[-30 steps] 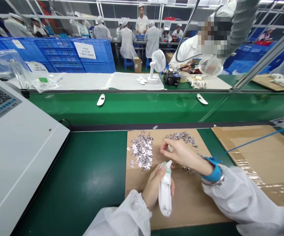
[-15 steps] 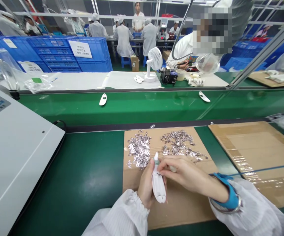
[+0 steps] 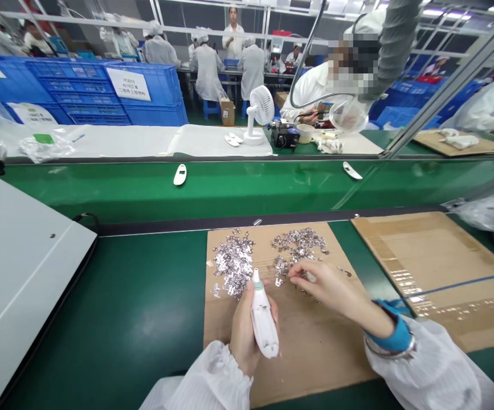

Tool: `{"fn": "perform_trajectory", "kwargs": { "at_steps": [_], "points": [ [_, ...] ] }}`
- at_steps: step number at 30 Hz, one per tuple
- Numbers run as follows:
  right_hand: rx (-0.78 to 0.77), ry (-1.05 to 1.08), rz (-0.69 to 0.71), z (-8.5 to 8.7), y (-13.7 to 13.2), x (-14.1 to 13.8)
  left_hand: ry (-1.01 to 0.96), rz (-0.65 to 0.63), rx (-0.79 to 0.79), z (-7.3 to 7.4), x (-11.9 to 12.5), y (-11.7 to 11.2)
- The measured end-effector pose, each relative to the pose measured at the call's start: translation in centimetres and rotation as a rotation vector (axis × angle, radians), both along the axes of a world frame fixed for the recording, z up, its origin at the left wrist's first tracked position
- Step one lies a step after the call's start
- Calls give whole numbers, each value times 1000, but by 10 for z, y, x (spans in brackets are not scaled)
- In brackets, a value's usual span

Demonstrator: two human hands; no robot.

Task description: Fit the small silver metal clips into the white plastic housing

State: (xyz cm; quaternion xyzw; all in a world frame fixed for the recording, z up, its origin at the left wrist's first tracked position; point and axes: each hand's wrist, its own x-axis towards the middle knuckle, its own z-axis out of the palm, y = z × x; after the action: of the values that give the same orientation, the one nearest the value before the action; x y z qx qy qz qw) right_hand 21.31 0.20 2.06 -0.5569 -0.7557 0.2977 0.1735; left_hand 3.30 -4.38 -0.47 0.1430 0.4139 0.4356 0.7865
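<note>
My left hand (image 3: 243, 333) is wrapped round a white ear thermometer (image 3: 265, 327), its narrow tip with a pale green ring pointing away from me. The thermometer's open-looking side faces up, over a cardboard sheet (image 3: 310, 353). To its right, my right hand (image 3: 326, 287) has thumb and fingers pinched together at the near edge of a pile of small shiny metal pieces (image 3: 300, 244). Whatever lies between those fingertips is too small to make out. Another heap of small metal pieces (image 3: 233, 262) lies on the left of the cardboard, just beyond my left hand.
A green conveyor belt (image 3: 255, 185) runs across ahead, carrying a white shell (image 3: 180, 175) and another white shell (image 3: 352, 170). A grey machine (image 3: 28, 273) stands left; a taped cardboard sheet (image 3: 435, 250) lies right. A blue cord (image 3: 460, 285) trails from my right wristband. A co-worker sits opposite.
My right hand has left the thermometer and moved right to the metal pieces. My left hand still holds the thermometer. The whole view has shifted slightly.
</note>
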Motion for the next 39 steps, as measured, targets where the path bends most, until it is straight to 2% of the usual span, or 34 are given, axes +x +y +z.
{"fn": "perform_trajectory", "kwargs": {
  "at_steps": [2,5,12,18,23,28,34,39],
  "points": [
    [5,-35,3,-2,-2,-2,43,48,31,-3,1,-3],
    [30,-55,-19,-4,-1,-4,136,58,188,-7,3,-12],
    [73,-80,-82,-6,7,6,233,-320,469,-9,3,-32],
    [61,-127,-67,-11,4,14,311,-426,643,-14,-1,-33],
    [91,-132,58,-9,11,-7,335,-457,654,-14,-2,-33],
    [143,-153,178,-7,33,-38,333,-454,652,-13,-3,-33],
    [167,-181,204,-11,59,-67,329,-456,623,-11,-3,-33],
    [163,-172,224,-13,59,-74,323,-436,590,-11,-2,-31]
  ]
}}
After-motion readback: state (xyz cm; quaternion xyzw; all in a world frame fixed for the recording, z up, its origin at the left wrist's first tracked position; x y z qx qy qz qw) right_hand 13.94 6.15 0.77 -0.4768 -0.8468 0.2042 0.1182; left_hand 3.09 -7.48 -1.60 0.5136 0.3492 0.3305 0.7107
